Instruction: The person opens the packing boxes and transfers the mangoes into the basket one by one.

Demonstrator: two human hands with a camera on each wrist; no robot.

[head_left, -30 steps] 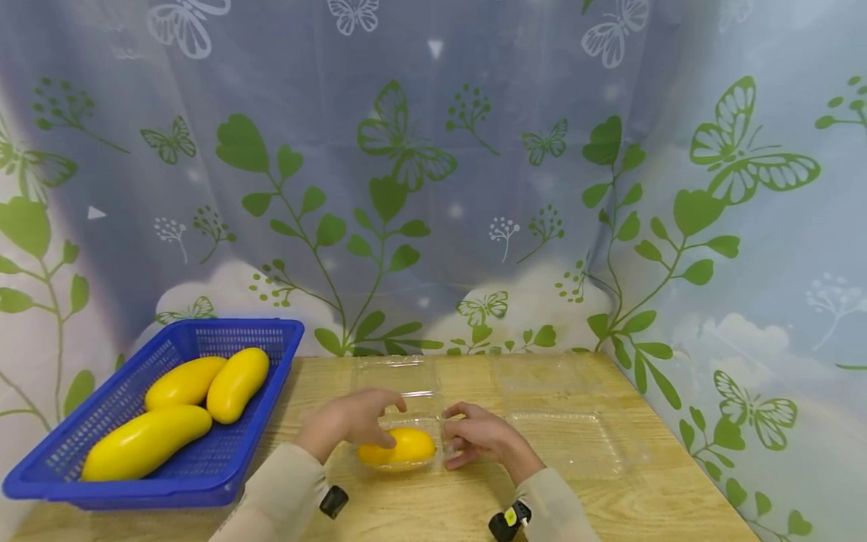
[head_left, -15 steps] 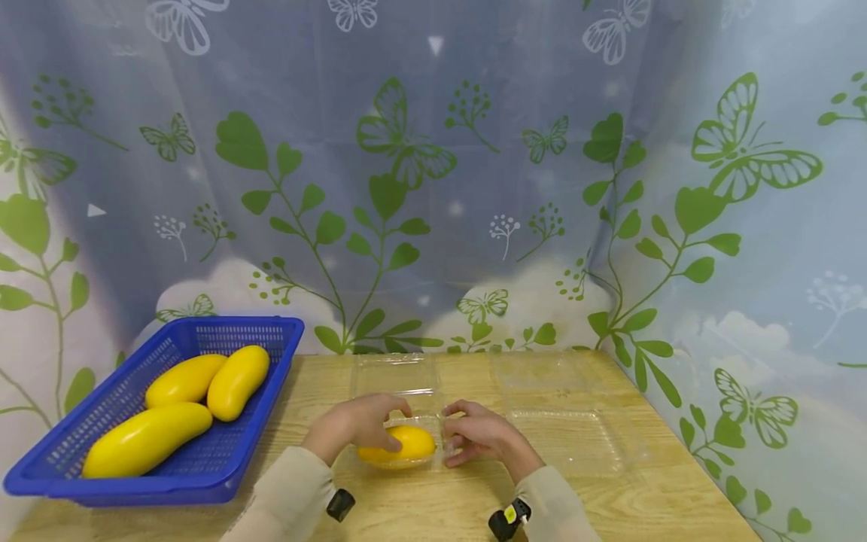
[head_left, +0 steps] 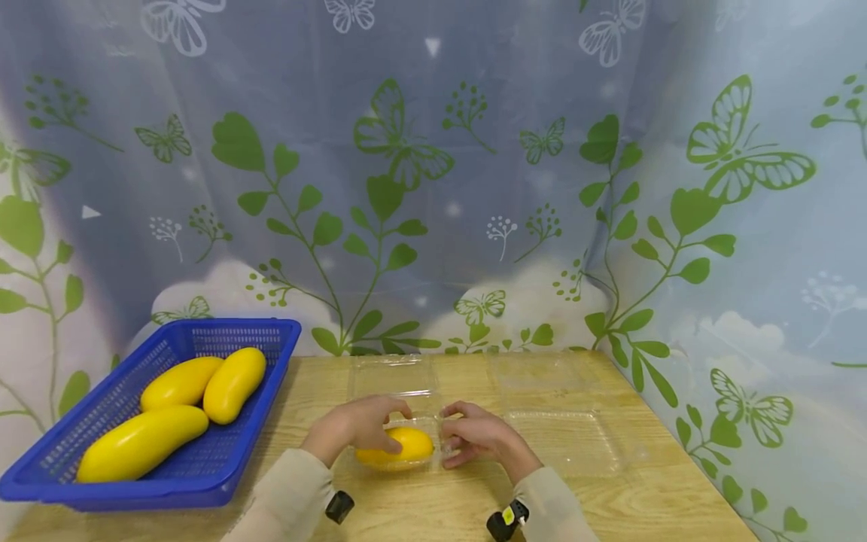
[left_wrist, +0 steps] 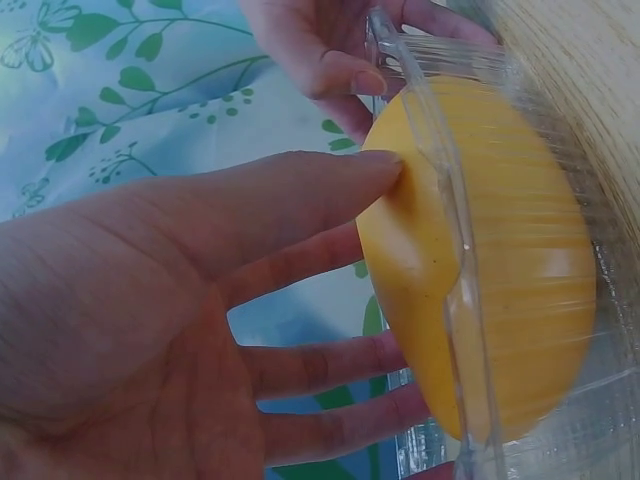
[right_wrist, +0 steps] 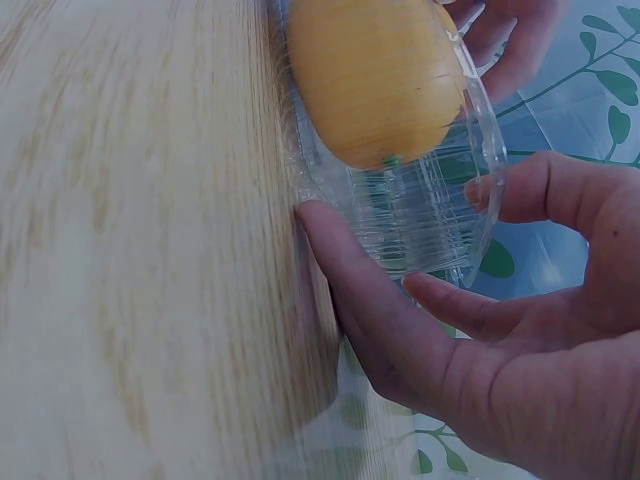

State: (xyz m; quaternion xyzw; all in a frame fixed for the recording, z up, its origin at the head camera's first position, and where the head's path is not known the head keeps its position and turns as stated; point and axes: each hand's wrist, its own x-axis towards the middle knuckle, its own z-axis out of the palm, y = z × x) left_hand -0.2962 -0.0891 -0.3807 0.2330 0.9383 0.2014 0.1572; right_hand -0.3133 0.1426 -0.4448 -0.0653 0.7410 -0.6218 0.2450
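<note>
A smooth yellow mango (head_left: 415,444) lies in the base of a clear plastic clamshell box (right_wrist: 395,235) at the table's middle. The box's lid (head_left: 393,370) is folded back behind it. My left hand (head_left: 362,425) reaches over from the left, its thumb straight and pressed on the mango's top, its other fingers stretched toward the far side, their tips partly hidden. At the box's right end, my right hand (head_left: 477,435) holds the clear wall with curled fingers, one fingertip at the rim and others low by the tabletop. In the right wrist view, the mango's end shows a small green spot.
A blue plastic basket (head_left: 223,482) stands at the left with three more yellow mangoes (head_left: 144,444). To the right, another clear clamshell (head_left: 567,444) lies unfolded on the wooden table (head_left: 664,482). A patterned cloth (head_left: 433,226) hangs behind the table.
My left hand has shifted slightly right and toward me, its thumb moving a little along the mango. The right hand, the box and the basket stay as they were.
</note>
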